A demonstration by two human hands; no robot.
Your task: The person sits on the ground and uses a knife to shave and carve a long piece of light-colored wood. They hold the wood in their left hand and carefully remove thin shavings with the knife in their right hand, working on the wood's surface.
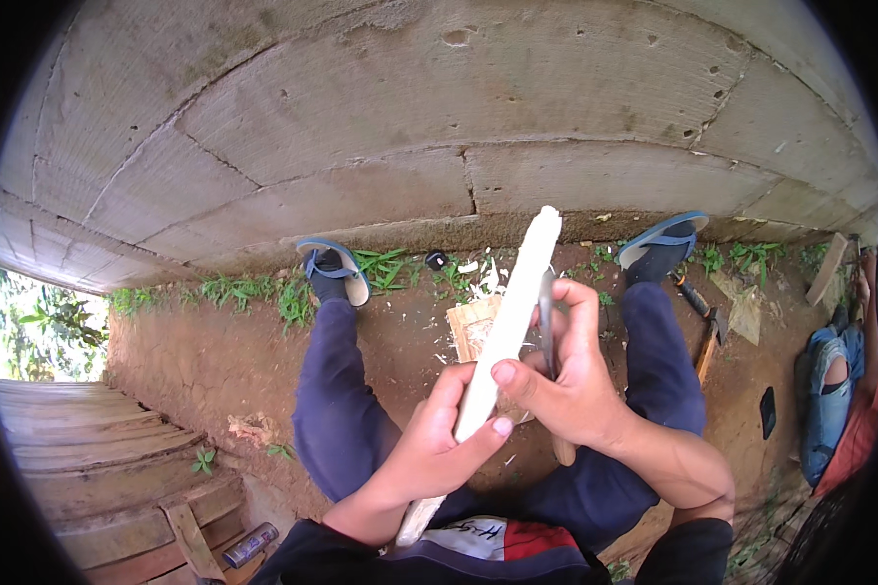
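A long, pale, peeled wooden stick point(517, 312) slants from my lap up and to the right, its far end roughly cut. My left hand point(439, 439) is closed round its lower part, with the thumb lying across the wood. In my right hand point(580, 380) is a knife point(546, 327), its grey blade close along the right side of the stick. The end of a wooden handle shows below that palm. My right thumb presses on the stick; the fingers hide the middle of the knife.
Between my feet lies a light wooden block point(471, 327) among wood shavings point(488, 278). A hatchet-like tool point(709, 336) and a dark flat object point(768, 412) lie at right, near another person's jeans point(829, 390). A block wall point(380, 117) stands ahead; planks point(98, 458) and a can point(250, 544) are left.
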